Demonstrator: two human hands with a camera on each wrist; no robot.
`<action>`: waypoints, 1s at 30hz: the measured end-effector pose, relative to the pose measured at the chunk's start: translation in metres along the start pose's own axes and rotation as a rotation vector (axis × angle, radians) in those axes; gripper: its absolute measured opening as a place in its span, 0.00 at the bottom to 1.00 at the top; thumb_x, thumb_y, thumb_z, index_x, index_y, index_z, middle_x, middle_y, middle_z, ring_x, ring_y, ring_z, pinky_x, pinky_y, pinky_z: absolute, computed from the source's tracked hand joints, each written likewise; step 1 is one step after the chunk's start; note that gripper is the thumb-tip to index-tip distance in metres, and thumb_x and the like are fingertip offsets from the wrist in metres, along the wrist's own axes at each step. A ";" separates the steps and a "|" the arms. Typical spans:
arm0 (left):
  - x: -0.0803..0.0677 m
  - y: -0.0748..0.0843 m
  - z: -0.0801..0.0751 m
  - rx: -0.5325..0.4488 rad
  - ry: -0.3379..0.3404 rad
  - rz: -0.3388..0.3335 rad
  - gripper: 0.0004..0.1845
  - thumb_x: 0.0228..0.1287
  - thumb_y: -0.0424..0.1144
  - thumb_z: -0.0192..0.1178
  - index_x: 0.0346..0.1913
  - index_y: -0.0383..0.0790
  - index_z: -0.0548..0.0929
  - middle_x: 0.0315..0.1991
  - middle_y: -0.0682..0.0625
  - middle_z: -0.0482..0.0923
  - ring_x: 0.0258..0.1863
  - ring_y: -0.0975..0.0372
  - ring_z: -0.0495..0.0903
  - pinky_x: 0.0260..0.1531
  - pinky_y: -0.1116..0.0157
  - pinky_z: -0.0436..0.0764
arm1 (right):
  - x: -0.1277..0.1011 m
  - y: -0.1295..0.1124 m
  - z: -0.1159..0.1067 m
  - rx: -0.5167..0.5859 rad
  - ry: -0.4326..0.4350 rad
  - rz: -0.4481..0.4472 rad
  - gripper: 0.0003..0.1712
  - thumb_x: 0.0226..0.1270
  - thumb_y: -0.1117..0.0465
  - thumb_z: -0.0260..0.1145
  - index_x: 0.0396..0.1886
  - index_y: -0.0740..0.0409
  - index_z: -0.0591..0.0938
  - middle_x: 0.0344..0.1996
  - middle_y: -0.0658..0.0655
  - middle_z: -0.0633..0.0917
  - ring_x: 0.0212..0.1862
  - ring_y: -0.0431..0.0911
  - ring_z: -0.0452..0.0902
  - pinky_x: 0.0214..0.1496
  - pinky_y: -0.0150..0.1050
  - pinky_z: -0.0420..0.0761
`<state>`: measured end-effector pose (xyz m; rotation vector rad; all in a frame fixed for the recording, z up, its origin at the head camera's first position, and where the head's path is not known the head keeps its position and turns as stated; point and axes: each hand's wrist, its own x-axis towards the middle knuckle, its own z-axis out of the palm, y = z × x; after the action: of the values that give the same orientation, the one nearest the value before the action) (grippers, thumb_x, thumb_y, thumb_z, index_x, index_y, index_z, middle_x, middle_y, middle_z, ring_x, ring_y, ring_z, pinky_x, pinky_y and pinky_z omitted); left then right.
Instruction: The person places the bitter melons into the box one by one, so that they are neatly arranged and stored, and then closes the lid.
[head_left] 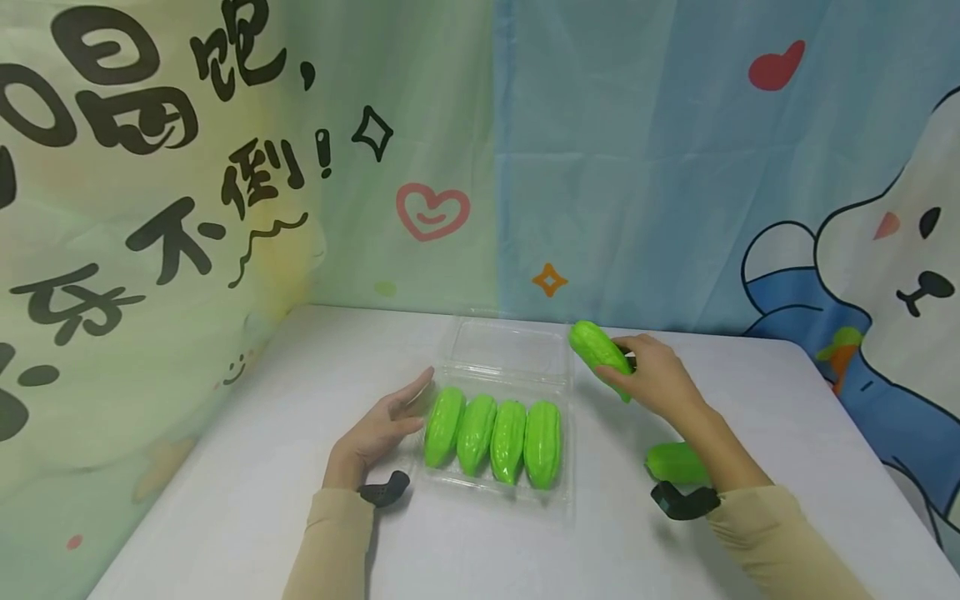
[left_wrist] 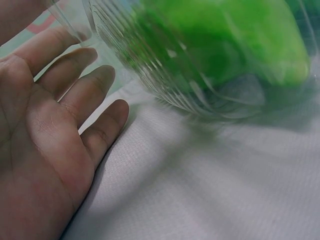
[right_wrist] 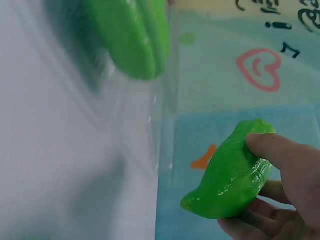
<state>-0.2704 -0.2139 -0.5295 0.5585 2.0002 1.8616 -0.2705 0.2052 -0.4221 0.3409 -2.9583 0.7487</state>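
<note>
Currently the right hand [head_left: 656, 375] grips a green gourd [head_left: 597, 351] beside the clear tray [head_left: 555, 497]; left hand [head_left: 382, 433], fingers straight, steadies it. Next: lower the gourd into the free space.

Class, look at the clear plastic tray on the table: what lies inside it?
Inside the clear plastic tray lie four green bitter gourds side by side, filling its front half. Behind them the open lid is bare. Their undersides are hidden.

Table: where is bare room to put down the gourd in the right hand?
Bare table lies left of the left hand, and also right of the right hand and the loose gourd. The tray is crowded in front with four gourds; only its back half is free.
</note>
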 end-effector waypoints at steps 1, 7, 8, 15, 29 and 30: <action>0.000 0.000 0.000 -0.004 0.000 -0.002 0.44 0.57 0.44 0.67 0.74 0.53 0.56 0.76 0.60 0.48 0.76 0.57 0.44 0.74 0.49 0.38 | -0.001 -0.003 0.001 0.017 -0.001 0.006 0.36 0.62 0.46 0.65 0.62 0.66 0.73 0.53 0.67 0.78 0.52 0.60 0.78 0.48 0.52 0.81; 0.001 -0.002 -0.001 -0.009 0.001 -0.009 0.43 0.57 0.43 0.67 0.74 0.55 0.56 0.76 0.60 0.48 0.76 0.57 0.44 0.74 0.48 0.38 | -0.009 -0.020 0.006 0.092 -0.011 0.036 0.38 0.62 0.42 0.64 0.62 0.64 0.73 0.52 0.64 0.80 0.52 0.57 0.80 0.46 0.48 0.83; 0.001 -0.002 -0.001 -0.007 0.003 -0.010 0.43 0.57 0.43 0.67 0.74 0.56 0.56 0.76 0.61 0.48 0.76 0.58 0.44 0.74 0.49 0.37 | -0.010 -0.022 0.007 0.101 -0.009 0.036 0.38 0.62 0.42 0.63 0.62 0.64 0.73 0.52 0.64 0.81 0.51 0.57 0.80 0.46 0.48 0.83; 0.001 0.000 0.000 0.007 0.007 -0.008 0.43 0.56 0.43 0.67 0.73 0.57 0.57 0.76 0.61 0.48 0.76 0.58 0.43 0.74 0.50 0.38 | -0.018 -0.037 0.015 0.178 0.023 0.068 0.38 0.64 0.42 0.62 0.65 0.63 0.70 0.53 0.66 0.80 0.50 0.57 0.81 0.44 0.47 0.84; 0.002 0.001 0.000 -0.015 -0.013 -0.005 0.45 0.56 0.46 0.67 0.74 0.51 0.54 0.76 0.58 0.47 0.76 0.55 0.46 0.74 0.50 0.39 | -0.021 -0.054 0.040 0.419 -0.075 0.186 0.44 0.66 0.38 0.58 0.73 0.57 0.59 0.55 0.64 0.76 0.50 0.53 0.81 0.42 0.39 0.85; 0.001 0.001 0.001 -0.016 -0.012 -0.006 0.45 0.56 0.46 0.67 0.74 0.51 0.54 0.76 0.58 0.47 0.76 0.55 0.46 0.74 0.50 0.39 | -0.020 -0.055 0.041 0.443 -0.078 0.195 0.45 0.66 0.38 0.58 0.73 0.58 0.58 0.56 0.65 0.75 0.50 0.53 0.81 0.42 0.39 0.85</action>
<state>-0.2712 -0.2125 -0.5283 0.5572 1.9757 1.8649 -0.2385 0.1420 -0.4352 0.1028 -2.8986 1.4502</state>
